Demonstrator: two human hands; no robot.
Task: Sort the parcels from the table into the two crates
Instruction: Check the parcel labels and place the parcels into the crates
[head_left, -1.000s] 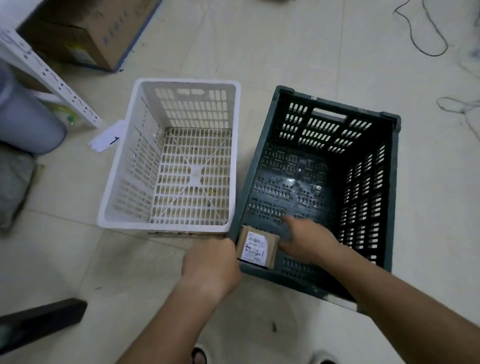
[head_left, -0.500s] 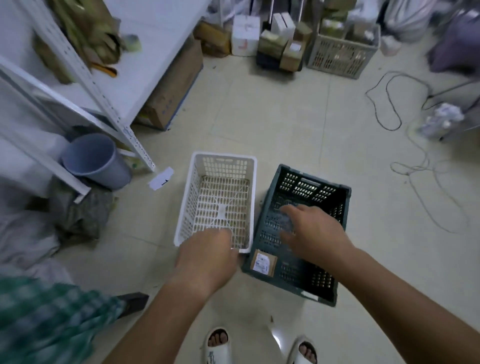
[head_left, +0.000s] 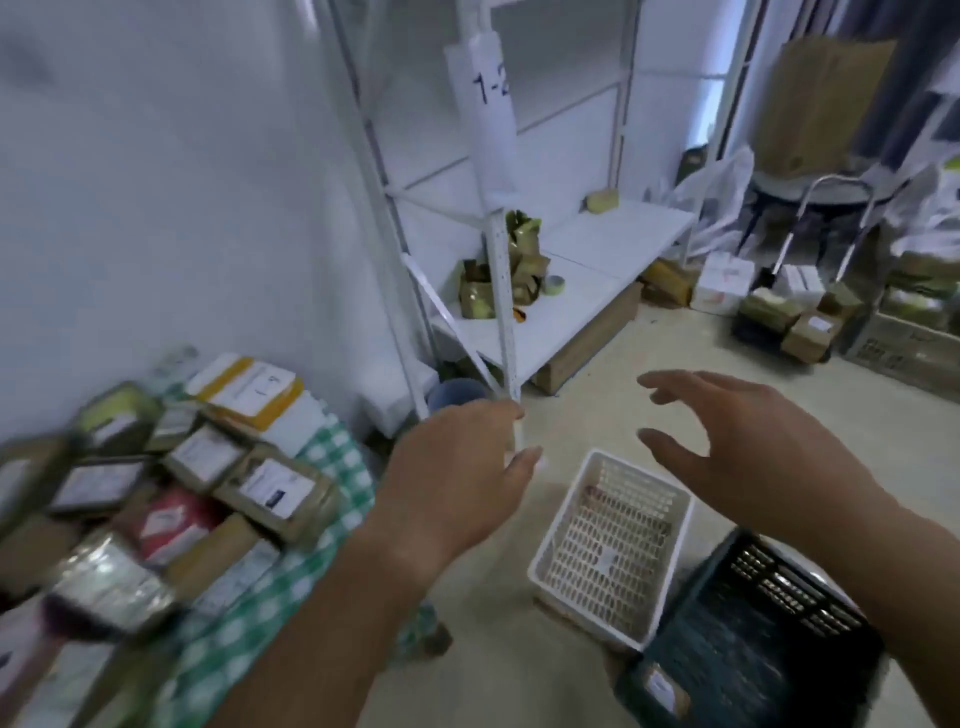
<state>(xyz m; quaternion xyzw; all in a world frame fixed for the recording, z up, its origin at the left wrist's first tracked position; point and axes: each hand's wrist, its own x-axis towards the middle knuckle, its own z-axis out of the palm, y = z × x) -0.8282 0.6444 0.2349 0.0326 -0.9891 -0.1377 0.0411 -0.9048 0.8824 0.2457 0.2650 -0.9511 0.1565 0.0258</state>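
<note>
The white crate (head_left: 613, 551) stands on the floor (head_left: 701, 353) with its long axis running away from the person, tilted slightly right, and its open top up. The dark crate (head_left: 753, 629) touches its right side at the near corner, and a small parcel (head_left: 662, 691) leans inside the dark crate's near-left corner, label facing up; its long axis cannot be told through the blur. Left of the white crate, past a strip of bare floor, the tabletop (head_left: 270, 597) in green check cloth carries a heap of parcels (head_left: 197, 483) lying at mixed angles, right up to its edge. Beyond the white crate stands a shelf frame (head_left: 501, 291), with open floor to its right. The left hand (head_left: 457, 488) hangs above the gap between tabletop and white crate, fingers loosely curled, holding nothing. The right hand (head_left: 753, 457) hovers over the white crate's far end, fingers spread and released.
</note>
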